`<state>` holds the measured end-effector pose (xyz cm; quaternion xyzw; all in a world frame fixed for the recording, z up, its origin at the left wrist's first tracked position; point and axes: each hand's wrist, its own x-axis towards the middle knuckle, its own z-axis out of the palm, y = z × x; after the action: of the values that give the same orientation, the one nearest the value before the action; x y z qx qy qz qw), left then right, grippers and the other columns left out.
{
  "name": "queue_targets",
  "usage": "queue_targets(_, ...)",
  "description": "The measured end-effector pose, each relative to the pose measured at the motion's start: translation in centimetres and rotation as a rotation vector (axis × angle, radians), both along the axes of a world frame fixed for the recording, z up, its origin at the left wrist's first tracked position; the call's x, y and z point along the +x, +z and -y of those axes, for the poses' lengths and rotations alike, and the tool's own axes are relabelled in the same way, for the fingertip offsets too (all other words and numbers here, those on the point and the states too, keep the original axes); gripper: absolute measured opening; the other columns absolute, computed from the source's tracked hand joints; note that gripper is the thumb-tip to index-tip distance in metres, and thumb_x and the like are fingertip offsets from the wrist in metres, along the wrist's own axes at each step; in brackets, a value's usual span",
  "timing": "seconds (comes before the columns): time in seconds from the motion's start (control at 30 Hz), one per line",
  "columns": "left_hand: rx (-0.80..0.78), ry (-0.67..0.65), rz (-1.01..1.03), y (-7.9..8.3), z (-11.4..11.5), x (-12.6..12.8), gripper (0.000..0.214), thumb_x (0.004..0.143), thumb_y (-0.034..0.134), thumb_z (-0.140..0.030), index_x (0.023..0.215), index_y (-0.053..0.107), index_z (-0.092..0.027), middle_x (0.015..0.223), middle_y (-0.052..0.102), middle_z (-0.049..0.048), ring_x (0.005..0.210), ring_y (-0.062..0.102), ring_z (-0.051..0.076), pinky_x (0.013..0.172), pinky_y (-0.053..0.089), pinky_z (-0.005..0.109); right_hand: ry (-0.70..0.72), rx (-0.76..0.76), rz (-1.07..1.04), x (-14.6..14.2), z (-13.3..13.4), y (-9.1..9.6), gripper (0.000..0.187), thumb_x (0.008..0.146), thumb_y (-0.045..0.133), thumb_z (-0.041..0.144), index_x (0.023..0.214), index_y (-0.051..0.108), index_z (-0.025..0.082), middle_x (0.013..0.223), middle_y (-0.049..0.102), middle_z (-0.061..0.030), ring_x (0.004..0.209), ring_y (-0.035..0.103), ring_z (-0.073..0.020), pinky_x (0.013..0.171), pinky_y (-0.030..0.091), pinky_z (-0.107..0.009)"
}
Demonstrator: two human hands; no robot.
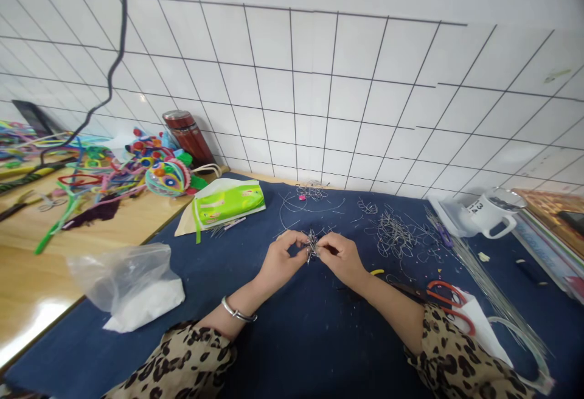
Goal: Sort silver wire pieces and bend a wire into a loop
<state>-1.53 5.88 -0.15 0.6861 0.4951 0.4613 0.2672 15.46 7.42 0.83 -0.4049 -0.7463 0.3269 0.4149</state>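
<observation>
Between my two hands is a small bundle of bent wire (312, 247), held up over the dark blue cloth (314, 338). My left hand (286, 256) pinches its left side with thumb and forefinger. On the other side, my right hand (340, 256) is closed on it in a similar pinch. The fingertips cover part of the bundle, so its exact shape is hard to make out. Beyond the hands lie thin loose wires and a small wire coil (312, 193) with a pink bead. A larger tangle of bent wire pieces (396, 235) lies to the right.
Red-handled scissors (444, 295) lie by my right forearm, near long straight wires (490, 280) and a white mug (495, 213). Leftward are a green packet (230, 203), a plastic bag of white material (148, 305), a red flask (187, 134) and colourful craft pieces (104, 174).
</observation>
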Motion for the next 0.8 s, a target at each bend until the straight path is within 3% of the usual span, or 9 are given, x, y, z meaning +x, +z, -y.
queue_targets(0.3,0.017,0.089,-0.047,1.0,-0.6,-1.4,0.009,0.067,0.051,-0.010,0.071,0.053,-0.018,0.076,0.058,0.0000,0.072,0.053,0.013,0.070,0.042,0.024,-0.036,-0.162,-0.116,0.4,-0.1,0.8,0.009,0.078,0.050,0.021,0.070,0.055,0.020,0.058,0.055,0.0031,0.054,0.052,-0.0110,0.055,0.041,-0.023)
queue_targets(0.53,0.030,0.144,-0.056,0.9,-1.1,-2.2,0.011,0.065,0.050,-0.010,0.070,0.055,-0.018,0.074,0.059,-0.0006,0.071,0.055,0.013,0.070,0.042,0.025,-0.054,-0.259,-0.257,0.4,-0.5,0.8,0.010,0.079,0.050,0.025,0.072,0.054,0.019,0.062,0.057,0.0018,0.056,0.057,-0.0120,0.055,0.047,-0.024)
queue_targets(0.8,0.006,0.080,-0.049,0.7,-0.5,-1.1,0.012,0.066,0.050,-0.008,0.072,0.056,-0.017,0.071,0.057,-0.0011,0.068,0.053,0.012,0.067,0.042,0.023,-0.008,-0.268,-0.226,0.0,-0.3,0.0,0.008,0.079,0.051,0.023,0.072,0.054,0.019,0.060,0.055,0.0027,0.055,0.056,-0.0112,0.054,0.046,-0.023)
